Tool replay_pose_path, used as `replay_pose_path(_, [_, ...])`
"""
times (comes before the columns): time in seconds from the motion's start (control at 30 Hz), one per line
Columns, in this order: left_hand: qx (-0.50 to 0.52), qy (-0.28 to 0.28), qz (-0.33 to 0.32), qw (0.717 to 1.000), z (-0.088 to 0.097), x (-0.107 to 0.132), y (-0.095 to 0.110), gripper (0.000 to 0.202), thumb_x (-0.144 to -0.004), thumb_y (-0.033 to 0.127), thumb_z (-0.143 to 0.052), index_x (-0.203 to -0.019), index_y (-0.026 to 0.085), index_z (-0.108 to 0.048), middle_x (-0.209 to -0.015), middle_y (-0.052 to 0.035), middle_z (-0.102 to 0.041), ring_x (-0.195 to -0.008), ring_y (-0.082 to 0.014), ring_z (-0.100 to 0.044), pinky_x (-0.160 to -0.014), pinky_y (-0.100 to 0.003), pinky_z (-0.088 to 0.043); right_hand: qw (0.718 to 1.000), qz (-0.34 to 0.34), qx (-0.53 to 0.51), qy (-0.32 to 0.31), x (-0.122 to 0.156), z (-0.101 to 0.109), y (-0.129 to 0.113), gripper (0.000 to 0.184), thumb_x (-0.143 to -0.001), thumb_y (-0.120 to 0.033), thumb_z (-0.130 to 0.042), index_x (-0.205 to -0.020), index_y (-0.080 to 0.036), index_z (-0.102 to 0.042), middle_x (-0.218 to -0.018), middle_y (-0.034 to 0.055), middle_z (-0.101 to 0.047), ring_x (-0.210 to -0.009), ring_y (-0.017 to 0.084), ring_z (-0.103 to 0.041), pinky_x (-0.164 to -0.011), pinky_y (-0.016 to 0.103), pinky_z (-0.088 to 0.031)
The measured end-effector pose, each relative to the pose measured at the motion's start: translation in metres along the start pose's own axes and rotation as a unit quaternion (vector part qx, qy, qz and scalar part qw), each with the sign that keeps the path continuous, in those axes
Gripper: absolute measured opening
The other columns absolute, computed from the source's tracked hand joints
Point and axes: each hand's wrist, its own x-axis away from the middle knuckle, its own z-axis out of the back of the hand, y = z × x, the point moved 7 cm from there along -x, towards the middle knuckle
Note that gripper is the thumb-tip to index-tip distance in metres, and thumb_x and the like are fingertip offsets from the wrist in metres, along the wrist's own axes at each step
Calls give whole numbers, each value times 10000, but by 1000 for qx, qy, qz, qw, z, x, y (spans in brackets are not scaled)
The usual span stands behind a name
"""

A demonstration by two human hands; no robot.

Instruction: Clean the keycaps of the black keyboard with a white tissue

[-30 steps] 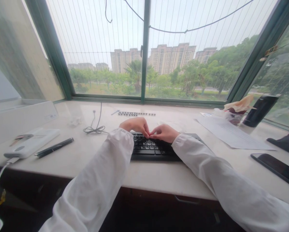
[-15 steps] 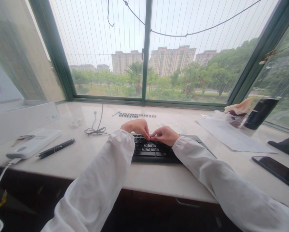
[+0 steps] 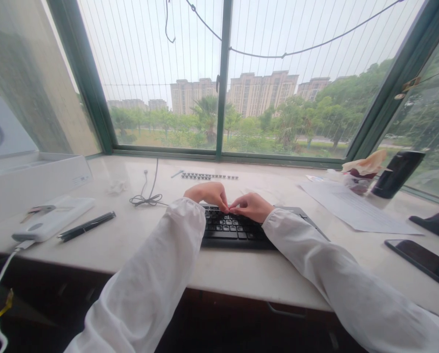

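Observation:
A black keyboard (image 3: 225, 235) lies on the white tabletop, partly hidden under my hands and sleeves. Over its upper rows, my left hand (image 3: 210, 192) bends down with the fingertips pinched together. My right hand (image 3: 254, 206) meets it from the other side, thumb and forefinger also closed at the same spot. Whatever sits between the fingertips is too small to make out. Behind the hands, small dark keycaps (image 3: 209, 176) stand lined up in rows, with a thin pale-blue strip (image 3: 177, 173) at their left end.
Left of the keyboard are a coiled cable (image 3: 146, 199), a black pen (image 3: 87, 226), a white power bank (image 3: 54, 223) with keys on it, and a white box (image 3: 39, 176). On the right lie paper sheets (image 3: 352, 206), a phone (image 3: 421, 260) and a dark cylinder (image 3: 398, 174).
The view has shifted very slightly. Both hands keep the same pinched pose at the same place over the keyboard.

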Motion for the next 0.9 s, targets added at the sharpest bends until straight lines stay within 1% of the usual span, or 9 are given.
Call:
replay_pose_path(0.13, [0, 2, 1, 1000, -1, -1, -1, 374, -557, 474, -801, -846, 237, -799, -738, -4, -729, -685, -140, -588, -642, -240, -383, 1000, -1, -4, 2, 0, 0, 0, 387, -748, -499, -653, -919, -179, -785, -482, -58, -413, -517, 81, -324, -518, 255, -217])
replay_pose_path(0.27, [0, 2, -1, 1000, -1, 0, 1, 373, -545, 457, -810, -846, 238, -798, -724, 1, -724, -683, -138, -590, -633, -235, -379, 1000, 2, -21, 3, -1, -2, 1, 356, -720, -478, -683, -868, -170, -782, -506, -48, -466, -525, 81, -362, -514, 246, -241])
replay_pose_path(0.37, [2, 3, -3, 1000, -1, 1, 3, 352, -557, 442, -804, -845, 240, -797, -735, 2, -726, -697, -140, -594, -639, -235, -383, 999, -14, -36, 4, -3, -4, 5, 368, -702, -490, -698, -836, -156, -775, -523, -36, -504, -534, 85, -396, -516, 244, -261])
replay_pose_path(0.47, [0, 1, 0, 1000, -1, 2, 3, 318, -583, 428, -788, -839, 239, -797, -742, 0, -729, -701, -139, -595, -643, -235, -386, 998, -30, -54, -9, -4, -7, 10, 400, -701, -518, -697, -852, -156, -774, -537, -23, -547, -533, 91, -437, -520, 242, -291])
replay_pose_path(0.57, [-5, 8, -1, 1000, 0, 2, 4, 297, -594, 405, -776, -832, 229, -796, -736, -3, -727, -697, -137, -599, -627, -233, -385, 997, -39, -60, -15, -3, -8, 11, 395, -713, -515, -691, -863, -157, -772, -534, -16, -570, -524, 96, -461, -523, 241, -311])
replay_pose_path(0.73, [-34, 32, -3, 999, 1, 5, 13, 252, -596, 344, -759, -803, 204, -790, -708, -17, -715, -670, -143, -603, -582, -234, -387, 998, -46, -48, -16, -1, -8, 7, 343, -741, -472, -676, -854, -162, -770, -498, -20, -559, -517, 100, -474, -533, 238, -332])
replay_pose_path(0.9, [-89, 59, 10, 994, 0, 12, 28, 192, -591, 255, -738, -756, 167, -780, -654, -59, -693, -613, -160, -596, -558, -247, -403, 999, -51, -6, 12, 1, -6, 4, 274, -751, -415, -665, -849, -182, -771, -525, -18, -562, -533, 100, -472, -529, 233, -327])
